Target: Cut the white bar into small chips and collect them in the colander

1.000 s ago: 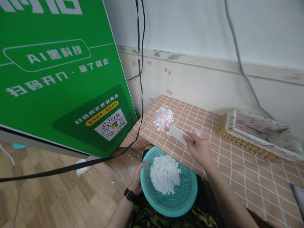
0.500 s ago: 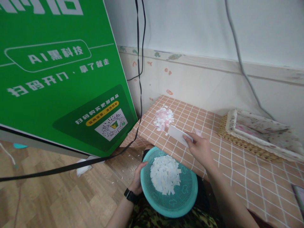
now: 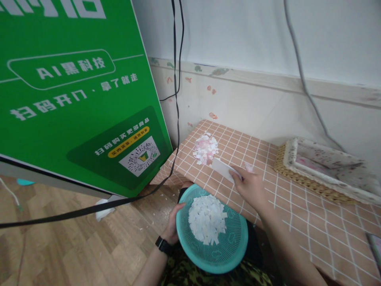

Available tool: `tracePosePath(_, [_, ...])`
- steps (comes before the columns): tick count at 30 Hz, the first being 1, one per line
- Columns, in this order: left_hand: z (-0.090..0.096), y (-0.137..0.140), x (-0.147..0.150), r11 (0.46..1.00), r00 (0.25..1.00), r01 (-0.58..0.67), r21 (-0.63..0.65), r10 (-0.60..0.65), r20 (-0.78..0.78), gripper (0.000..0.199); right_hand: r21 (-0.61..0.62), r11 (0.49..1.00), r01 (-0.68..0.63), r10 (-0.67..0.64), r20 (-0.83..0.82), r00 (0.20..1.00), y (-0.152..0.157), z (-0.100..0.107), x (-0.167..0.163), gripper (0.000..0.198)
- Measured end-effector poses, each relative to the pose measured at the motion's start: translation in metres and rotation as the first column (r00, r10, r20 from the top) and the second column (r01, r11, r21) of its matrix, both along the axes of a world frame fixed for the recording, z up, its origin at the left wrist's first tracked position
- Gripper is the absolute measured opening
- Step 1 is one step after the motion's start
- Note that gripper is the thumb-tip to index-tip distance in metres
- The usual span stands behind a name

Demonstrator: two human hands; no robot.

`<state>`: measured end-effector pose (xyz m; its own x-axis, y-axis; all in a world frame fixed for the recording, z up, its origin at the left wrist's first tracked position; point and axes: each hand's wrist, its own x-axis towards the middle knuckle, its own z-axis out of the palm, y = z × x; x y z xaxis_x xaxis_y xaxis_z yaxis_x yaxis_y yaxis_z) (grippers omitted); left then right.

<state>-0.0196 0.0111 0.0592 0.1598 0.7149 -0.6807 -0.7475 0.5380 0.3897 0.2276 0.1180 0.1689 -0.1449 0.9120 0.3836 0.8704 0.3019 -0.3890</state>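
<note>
My left hand (image 3: 172, 223) grips the left rim of a round turquoise plastic basket (image 3: 232, 254), thumb over the edge and the other fingers hidden. The basket rests tilted on my lap below the table edge, and a heap of torn white paper scraps (image 3: 206, 219) lies in it. Over the table, my right hand (image 3: 247, 186) pinches a flat white card (image 3: 223, 170) between thumb and fingers. The card's far end is beside a pile of pink and white paper scraps (image 3: 205, 148) on the tablecloth. A small pale pink piece (image 3: 249, 167) lies just behind my right hand.
A wicker basket (image 3: 309, 182) with a cloth lining stands on the checked tablecloth (image 3: 235, 139) at right. To the left rises a green cabinet (image 3: 59, 131). A black strap (image 3: 125, 201) crosses in front of it. A dark-edged flat object (image 3: 374, 246) lies at the right edge.
The white card has shifted very slightly to the right, away from the pink and white pile. My left hand and the turquoise basket look unchanged.
</note>
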Motion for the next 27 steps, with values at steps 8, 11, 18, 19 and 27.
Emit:
tracePosePath(8, [0.002,0.000,0.001,1.000,0.997,-0.011,-0.021,0.009,-0.071,0.018,0.033,0.998,0.062,-0.061,-0.031,0.998,-0.004,-0.002,-0.005,0.031])
tracePosePath(11, [0.002,0.000,0.001,1.000,0.997,-0.017,-0.017,0.015,-0.077,0.017,0.050,0.994,0.096,-0.096,-0.002,0.995,-0.003,-0.003,-0.004,0.032])
tracePosePath(18, [0.003,-0.001,0.001,1.000,0.997,-0.020,-0.015,0.019,-0.080,0.018,0.075,0.994,0.078,-0.078,-0.009,0.997,-0.005,0.000,-0.007,0.033])
tracePosePath(19, [0.003,-0.001,0.001,1.000,0.997,-0.021,-0.016,0.020,-0.080,0.017,0.072,0.996,0.056,-0.056,-0.003,0.998,-0.006,-0.001,-0.010,0.033])
tracePosePath(27, [0.007,-0.001,0.002,1.000,0.997,-0.008,-0.012,0.007,-0.079,0.018,0.110,0.991,0.078,-0.090,0.106,0.990,-0.008,-0.005,-0.011,0.032])
